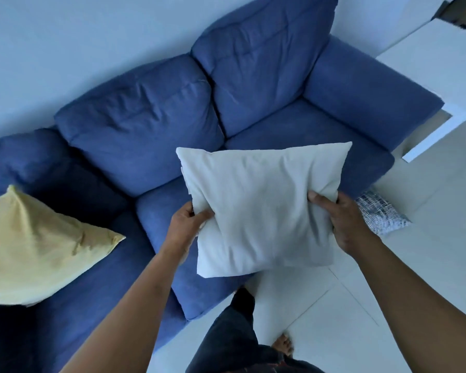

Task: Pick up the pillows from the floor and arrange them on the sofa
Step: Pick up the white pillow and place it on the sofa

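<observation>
Gripping the white pillow (261,208) at opposite edges, the left hand (186,224) and the right hand (342,222) held it in the air above the front of the blue sofa (151,125). Both hands were clenched on the fabric. A yellow pillow (35,251) lay on the sofa's left seat. A patterned pillow (382,214) lay on the floor (428,259) beside the sofa's right end.
</observation>
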`<state>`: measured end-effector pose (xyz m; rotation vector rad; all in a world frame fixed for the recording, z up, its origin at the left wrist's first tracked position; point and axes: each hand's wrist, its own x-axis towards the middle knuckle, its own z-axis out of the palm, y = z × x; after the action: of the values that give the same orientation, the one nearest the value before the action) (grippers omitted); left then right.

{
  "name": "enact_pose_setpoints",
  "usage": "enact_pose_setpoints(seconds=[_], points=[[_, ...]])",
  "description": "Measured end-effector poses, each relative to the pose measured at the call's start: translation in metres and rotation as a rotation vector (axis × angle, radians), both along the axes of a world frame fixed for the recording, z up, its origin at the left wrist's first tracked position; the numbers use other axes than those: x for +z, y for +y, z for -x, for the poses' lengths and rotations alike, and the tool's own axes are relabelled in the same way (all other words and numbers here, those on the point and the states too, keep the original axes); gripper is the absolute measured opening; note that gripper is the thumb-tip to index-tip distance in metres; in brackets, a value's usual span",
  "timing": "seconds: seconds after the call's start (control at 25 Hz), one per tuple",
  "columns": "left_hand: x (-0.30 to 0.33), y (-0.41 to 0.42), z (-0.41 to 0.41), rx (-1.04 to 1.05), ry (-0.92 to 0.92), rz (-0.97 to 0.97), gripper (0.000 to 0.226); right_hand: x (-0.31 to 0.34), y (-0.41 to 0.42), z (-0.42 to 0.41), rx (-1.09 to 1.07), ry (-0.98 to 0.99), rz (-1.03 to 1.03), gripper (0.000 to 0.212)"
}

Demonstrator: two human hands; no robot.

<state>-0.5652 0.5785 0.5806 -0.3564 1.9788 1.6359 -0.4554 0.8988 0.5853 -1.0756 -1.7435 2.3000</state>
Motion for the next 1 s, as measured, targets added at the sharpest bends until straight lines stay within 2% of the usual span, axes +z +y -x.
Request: enact_pose_setpoints(seconds=[0.36, 0.64, 0.76, 0.88, 1.0], points=[[0.0, -0.102, 0.092, 0.181, 0.0, 0.028, 0.036, 0.018, -0.082, 0.167, 0.264, -0.036, -0.001, 0.055], [-0.007, -0.139, 0.14, 0.27, 0.013, 0.124, 0.035, 0.01, -0.118, 0.263, 0.395, -0.072, -0.061, 0.048], [-0.018, -0.146, 0.159, 0.325, 0.04, 0.181, 0.021, -0.001, -0.125, 0.303, 0.429, -0.112, -0.101, 0.047], [-0.028, -0.149, 0.177, 0.362, 0.045, 0.247, 0.006, -0.015, -0.126, 0.336, 0.44, -0.155, -0.153, 0.031], [-0.045, -0.151, 0.201, 0.375, 0.033, 0.307, 0.002, -0.032, -0.121, 0.366, 0.443, -0.192, -0.195, 0.022]])
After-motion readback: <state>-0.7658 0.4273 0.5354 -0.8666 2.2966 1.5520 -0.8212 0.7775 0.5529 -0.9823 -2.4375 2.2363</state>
